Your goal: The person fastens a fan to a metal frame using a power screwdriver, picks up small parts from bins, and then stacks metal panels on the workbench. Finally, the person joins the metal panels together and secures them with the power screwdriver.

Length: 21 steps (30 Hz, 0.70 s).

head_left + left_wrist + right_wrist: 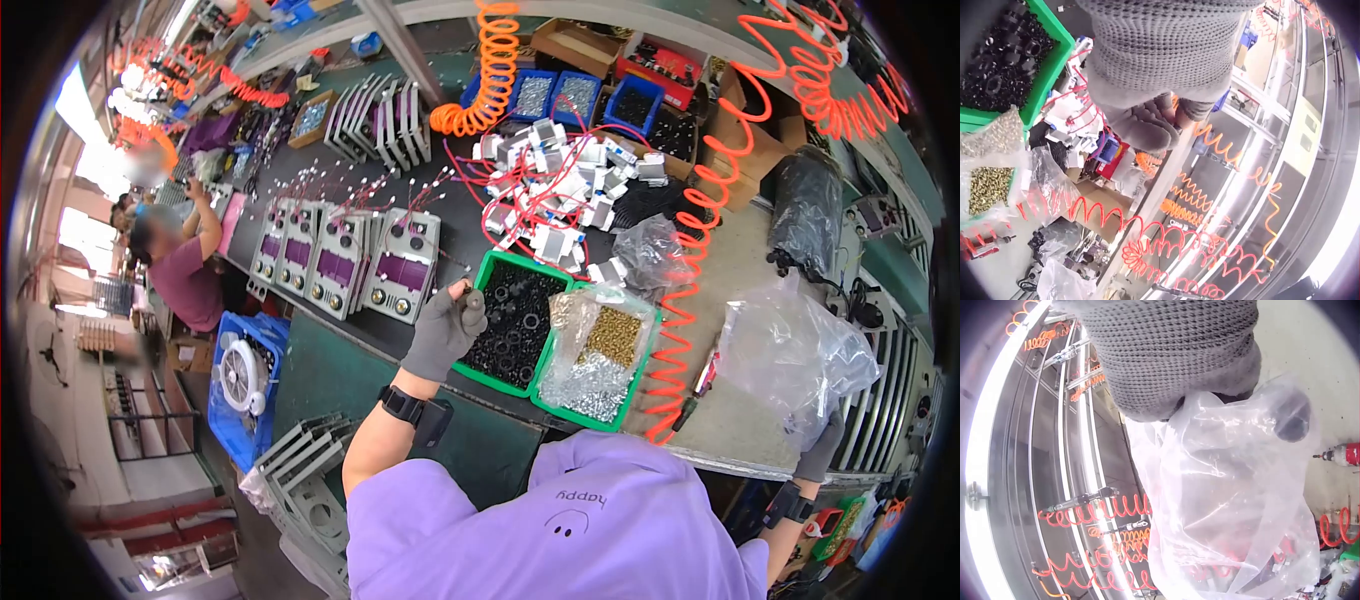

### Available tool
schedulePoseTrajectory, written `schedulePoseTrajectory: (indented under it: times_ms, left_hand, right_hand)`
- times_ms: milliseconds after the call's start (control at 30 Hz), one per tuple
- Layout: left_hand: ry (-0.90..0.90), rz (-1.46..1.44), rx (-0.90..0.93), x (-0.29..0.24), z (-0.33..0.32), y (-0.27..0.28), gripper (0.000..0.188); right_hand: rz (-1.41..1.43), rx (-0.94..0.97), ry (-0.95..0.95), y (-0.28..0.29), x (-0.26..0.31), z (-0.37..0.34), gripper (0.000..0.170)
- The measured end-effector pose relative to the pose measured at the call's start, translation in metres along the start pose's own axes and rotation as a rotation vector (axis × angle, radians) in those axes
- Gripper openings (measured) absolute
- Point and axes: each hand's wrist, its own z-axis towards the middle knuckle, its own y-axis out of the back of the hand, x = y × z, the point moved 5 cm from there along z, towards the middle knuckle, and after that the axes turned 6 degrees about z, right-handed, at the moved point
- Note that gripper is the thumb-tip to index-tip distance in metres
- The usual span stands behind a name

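My left hand [445,330], in a grey glove with bare fingertips, is raised over the near left edge of a green bin of black rings and nuts [512,325]. Its fingers curl, and thumb and fingertips pinch a small dark part [468,286], mostly hidden by the fingers. At far right my gloved right hand [822,448] grips a clear plastic bag [795,350] by its near end. In the right wrist view the bag [1229,487] hangs spread out past the hand, and a grey fingertip [1292,417] shows through the film.
Beside the black parts, another green bin [640,375] holds bagged brass and silver fasteners. Grey panels with purple strips [400,265] stand at left. White wired parts [560,185] lie piled behind. An orange coiled hose [690,250] crosses the bench near a red screwdriver [708,372].
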Motion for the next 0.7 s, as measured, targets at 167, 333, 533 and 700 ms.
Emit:
schedulePoseTrajectory:
  times_ms: [167,333,533,700]
  left_hand:
    - [0.007,0.130,0.069,-0.011,0.043,-0.032,0.016]
    - [0.012,0.163,0.095,-0.019,0.087,-0.064,0.012]
    - [-0.273,0.725,0.132,-0.076,0.166,-0.152,0.016]
    - [-0.775,1.099,-0.019,-0.144,0.259,-0.212,0.023]
  right_hand:
    - [0.211,-0.055,-0.036,0.051,-0.007,-0.004,0.039]
    - [0.230,-0.077,-0.062,0.090,-0.021,-0.016,0.040]
    - [0.245,-0.119,0.064,0.080,0.002,-0.039,0.040]
    - [0.291,-0.219,0.013,0.121,-0.002,-0.063,0.041]
